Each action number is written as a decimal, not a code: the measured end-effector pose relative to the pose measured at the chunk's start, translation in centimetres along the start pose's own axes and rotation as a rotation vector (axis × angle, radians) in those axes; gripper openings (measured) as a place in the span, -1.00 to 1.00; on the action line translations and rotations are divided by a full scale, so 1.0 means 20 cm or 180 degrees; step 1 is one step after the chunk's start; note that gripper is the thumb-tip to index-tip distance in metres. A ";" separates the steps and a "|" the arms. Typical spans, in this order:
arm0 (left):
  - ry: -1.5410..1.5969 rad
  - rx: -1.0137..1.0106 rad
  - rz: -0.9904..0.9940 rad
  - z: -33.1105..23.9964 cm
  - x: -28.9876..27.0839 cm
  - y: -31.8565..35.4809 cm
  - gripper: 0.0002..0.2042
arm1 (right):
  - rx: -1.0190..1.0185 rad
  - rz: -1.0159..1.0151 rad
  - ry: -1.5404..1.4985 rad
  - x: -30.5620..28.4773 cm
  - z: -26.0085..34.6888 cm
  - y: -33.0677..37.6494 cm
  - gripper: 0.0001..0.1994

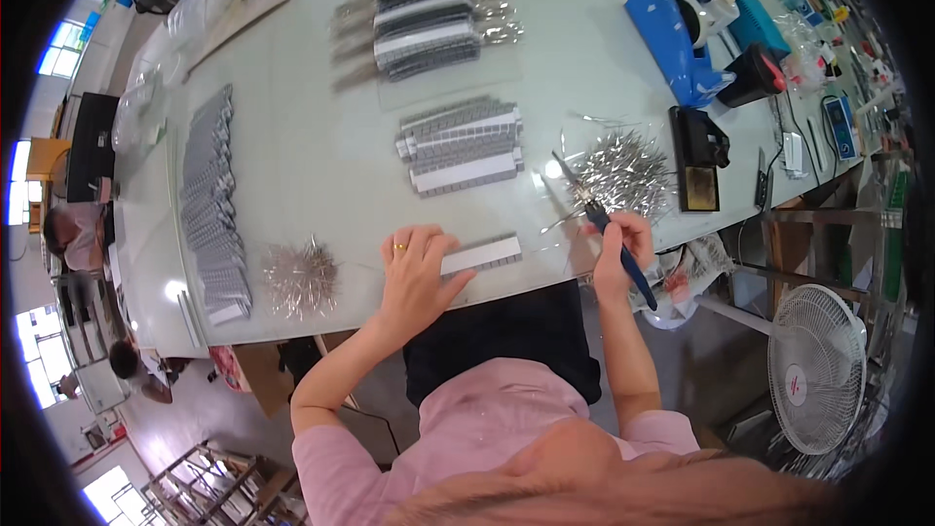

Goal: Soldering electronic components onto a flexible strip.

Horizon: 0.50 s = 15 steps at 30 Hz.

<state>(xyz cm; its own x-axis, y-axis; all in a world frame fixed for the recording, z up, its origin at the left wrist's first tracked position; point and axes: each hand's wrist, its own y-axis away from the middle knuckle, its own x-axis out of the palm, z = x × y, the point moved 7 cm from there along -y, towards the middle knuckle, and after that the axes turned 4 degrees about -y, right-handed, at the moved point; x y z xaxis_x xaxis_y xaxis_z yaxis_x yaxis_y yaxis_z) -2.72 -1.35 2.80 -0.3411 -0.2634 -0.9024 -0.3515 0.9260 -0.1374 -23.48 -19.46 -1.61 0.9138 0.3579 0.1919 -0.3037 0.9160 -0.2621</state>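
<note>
My left hand (417,271) is near the table's front edge, with thumb and fingers about the left end of a flat white-and-grey strip (485,254). Part of that strip is hidden under the hand. My right hand (624,251) is closed around the dark blue handle of a soldering iron (596,214), whose thin tip points up and left. Just beyond the iron lies a loose heap of short silvery wires (628,171). A stack of similar strips (462,143) sits ahead of my left hand.
A smaller wire heap (300,279) and a long row of grey strips (209,205) lie to the left. Wired strips (427,18) are stacked at the back. On the right stand a blue tape dispenser (672,39), a black iron stand (695,161) and a white fan (816,368).
</note>
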 end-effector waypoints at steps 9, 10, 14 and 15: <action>-0.0316 0.0227 -0.0148 -0.37 0.23 0.10 -0.42 | 0.0041 0.0049 0.0015 0.00 -0.02 0.05 -0.89; -0.0338 0.0193 -0.0036 -0.41 0.28 0.09 -0.42 | 0.0032 0.0056 0.0018 0.00 -0.02 0.05 -0.89; -0.0501 0.0076 -0.0018 -0.41 0.35 0.10 -0.45 | 0.0007 0.0065 -0.0072 -0.02 -0.04 0.05 -0.88; -0.0506 0.0079 -0.0014 -0.41 0.34 0.10 -0.45 | -0.0008 0.0075 -0.0087 -0.01 -0.04 0.05 -0.88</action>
<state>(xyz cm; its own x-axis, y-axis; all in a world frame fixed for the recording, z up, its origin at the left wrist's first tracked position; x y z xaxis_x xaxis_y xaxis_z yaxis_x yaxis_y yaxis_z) -12.90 -3.52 -0.32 -0.1967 -0.2232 -0.9547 -0.3302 0.9319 -0.1498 -23.83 -18.75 -2.73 0.8987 0.3841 0.2115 -0.3242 0.9069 -0.2693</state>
